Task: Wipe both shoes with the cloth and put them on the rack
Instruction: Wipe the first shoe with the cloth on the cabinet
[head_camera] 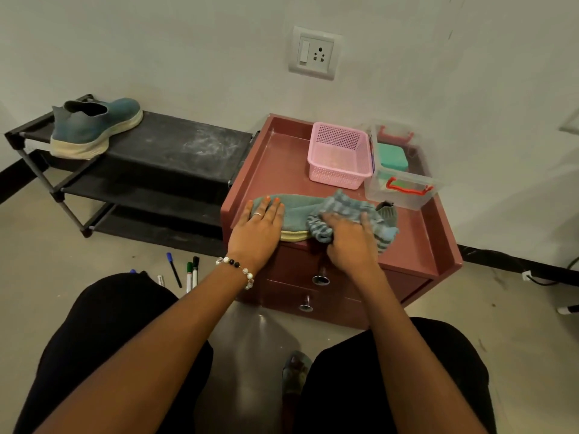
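Observation:
One blue-green shoe with a cream sole (94, 126) stands on the top shelf of the black rack (175, 145), at its left end. The other shoe (300, 211) lies on the maroon cabinet top (413, 245), toe to the left. My left hand (260, 230) presses flat on its toe, fingers spread. My right hand (351, 239) grips a blue-grey striped cloth (344, 211) bunched against the shoe's middle. Only the heel collar shows to the right of the cloth.
A pink basket (340, 155) and a clear box with a red handle (404, 173) stand at the back of the cabinet top. Several markers (185, 270) lie on the floor by my left knee. A wall socket (315, 53) is above.

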The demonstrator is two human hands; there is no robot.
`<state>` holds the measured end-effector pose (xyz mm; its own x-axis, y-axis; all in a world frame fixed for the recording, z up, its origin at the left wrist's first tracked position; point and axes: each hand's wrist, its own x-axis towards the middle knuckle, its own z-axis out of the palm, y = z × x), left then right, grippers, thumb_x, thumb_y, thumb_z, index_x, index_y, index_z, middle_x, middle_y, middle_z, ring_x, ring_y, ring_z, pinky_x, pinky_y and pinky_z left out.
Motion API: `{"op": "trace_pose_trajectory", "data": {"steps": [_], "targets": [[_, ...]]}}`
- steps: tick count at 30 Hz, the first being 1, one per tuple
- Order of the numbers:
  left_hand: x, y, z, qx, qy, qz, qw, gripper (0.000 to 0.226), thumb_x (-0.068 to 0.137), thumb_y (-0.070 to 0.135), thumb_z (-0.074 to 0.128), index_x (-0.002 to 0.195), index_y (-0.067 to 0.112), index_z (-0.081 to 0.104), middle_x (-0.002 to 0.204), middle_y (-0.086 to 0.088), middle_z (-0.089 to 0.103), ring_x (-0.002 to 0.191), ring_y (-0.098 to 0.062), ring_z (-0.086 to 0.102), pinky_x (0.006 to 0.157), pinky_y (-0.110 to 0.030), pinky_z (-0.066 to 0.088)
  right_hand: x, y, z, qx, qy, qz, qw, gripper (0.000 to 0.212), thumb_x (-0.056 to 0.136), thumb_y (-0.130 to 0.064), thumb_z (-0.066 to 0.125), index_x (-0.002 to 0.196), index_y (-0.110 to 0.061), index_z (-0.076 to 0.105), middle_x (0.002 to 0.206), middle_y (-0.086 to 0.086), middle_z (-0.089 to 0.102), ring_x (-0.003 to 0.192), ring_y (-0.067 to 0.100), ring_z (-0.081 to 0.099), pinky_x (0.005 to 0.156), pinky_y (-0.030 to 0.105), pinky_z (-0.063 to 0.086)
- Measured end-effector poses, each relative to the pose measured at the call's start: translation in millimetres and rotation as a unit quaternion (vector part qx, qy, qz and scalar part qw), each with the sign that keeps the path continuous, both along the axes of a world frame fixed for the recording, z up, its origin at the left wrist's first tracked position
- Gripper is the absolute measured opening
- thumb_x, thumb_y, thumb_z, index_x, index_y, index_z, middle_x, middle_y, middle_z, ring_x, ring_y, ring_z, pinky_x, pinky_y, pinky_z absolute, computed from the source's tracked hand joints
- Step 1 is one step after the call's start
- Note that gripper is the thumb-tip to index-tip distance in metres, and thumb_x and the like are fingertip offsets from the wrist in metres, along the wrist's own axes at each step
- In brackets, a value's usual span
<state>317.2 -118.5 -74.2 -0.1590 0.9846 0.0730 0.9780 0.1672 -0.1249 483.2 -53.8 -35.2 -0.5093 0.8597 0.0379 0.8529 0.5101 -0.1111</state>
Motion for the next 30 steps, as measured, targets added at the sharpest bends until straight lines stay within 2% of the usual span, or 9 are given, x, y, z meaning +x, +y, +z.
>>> {"op": "trace_pose_trajectory", "data": {"steps": [4,6,8,11,16,21,24,27,30], "targets": [[-1,2,1,-0.001,-0.004,-0.006,1.0,0.06,0.101,0.015,0.035,0.152,0.006,0.003,0.16,-0.01,0.006,0.148,-0.024,0.002,0.119,-0.043,0.0,-16,-13,-3,0.016,-0.072,-0.101,0.992,0.053,0.093,-0.007,0.04,0.145,-0.006,0.03,0.151,0.014,0.034,0.144,0.027,0.022,0.117,0.056,0.003],[2,4,1,-0.006,-0.001,-0.009,1.0,0.057,0.102,0.009,0.029,0.151,0.005,0.002,0.16,-0.012,0.005,0.148,-0.026,0.001,0.12,-0.043,0.001,-36,-20,-2,0.008,-0.09,-0.074,0.993,0.043,0.091,-0.008,0.045,0.134,-0.002,0.047,0.14,0.019,0.047,0.138,0.035,0.03,0.114,0.061,0.007],[1,6,0,-0.013,-0.012,-0.01,1.0,0.057,0.102,0.01,0.027,0.152,0.006,0.0,0.16,-0.011,0.002,0.148,-0.026,-0.001,0.12,-0.042,-0.001,-49,-24,0,-0.005,-0.065,-0.014,0.998,0.033,0.087,-0.01,0.05,0.118,-0.007,0.059,0.122,0.016,0.06,0.125,0.034,0.045,0.114,0.056,0.013],[-1,5,-3,-0.01,-0.041,0.0,0.999,0.058,0.102,0.015,0.027,0.152,0.008,-0.001,0.161,-0.007,0.001,0.148,-0.022,-0.003,0.12,-0.04,-0.002,-47,-24,5,-0.108,0.048,0.054,0.991,0.041,0.084,-0.003,0.048,0.124,-0.007,0.057,0.126,0.015,0.056,0.127,0.036,0.04,0.109,0.037,0.028],[3,2,-3,0.002,-0.018,0.005,1.0,0.058,0.101,0.014,0.03,0.151,0.004,0.003,0.16,-0.012,0.007,0.148,-0.025,0.002,0.12,-0.042,0.004,6,5,14,-0.142,0.066,0.047,0.987,0.051,0.084,-0.002,0.05,0.129,-0.026,0.058,0.126,0.011,0.062,0.115,0.031,0.056,0.101,0.035,0.043],[5,2,-1,-0.01,-0.016,0.004,1.0,0.068,0.1,0.028,0.041,0.151,0.003,0.004,0.159,-0.013,0.009,0.148,-0.026,0.003,0.121,-0.043,0.004,17,3,13,0.016,-0.088,-0.108,0.99,0.036,0.087,-0.01,0.05,0.12,-0.02,0.061,0.124,0.008,0.062,0.122,0.027,0.052,0.117,0.054,0.007],[8,3,0,-0.008,-0.01,0.0,1.0,0.062,0.099,0.016,0.035,0.151,0.002,0.005,0.159,-0.015,0.009,0.148,-0.028,0.004,0.12,-0.044,0.004,-19,-17,3,-0.008,-0.118,-0.095,0.988,0.031,0.088,-0.009,0.052,0.118,-0.006,0.059,0.133,0.019,0.052,0.134,0.035,0.036,0.113,0.062,0.009],[10,3,0,-0.002,-0.007,0.001,1.0,0.058,0.099,0.009,0.029,0.151,0.001,0.004,0.159,-0.017,0.009,0.148,-0.029,0.004,0.119,-0.044,0.003,-25,-14,8,-0.034,-0.059,-0.034,0.997,0.026,0.085,-0.006,0.051,0.11,-0.003,0.059,0.117,0.016,0.06,0.121,0.036,0.047,0.113,0.058,0.018],[8,5,0,-0.003,-0.008,0.0,1.0,0.059,0.099,0.01,0.031,0.151,0.001,0.004,0.159,-0.016,0.008,0.148,-0.029,0.004,0.12,-0.044,0.003,-5,-6,21,-0.129,0.134,0.001,0.983,0.039,0.08,0.005,0.045,0.112,-0.004,0.064,0.11,0.015,0.066,0.11,0.032,0.056,0.094,0.029,0.041]]}}
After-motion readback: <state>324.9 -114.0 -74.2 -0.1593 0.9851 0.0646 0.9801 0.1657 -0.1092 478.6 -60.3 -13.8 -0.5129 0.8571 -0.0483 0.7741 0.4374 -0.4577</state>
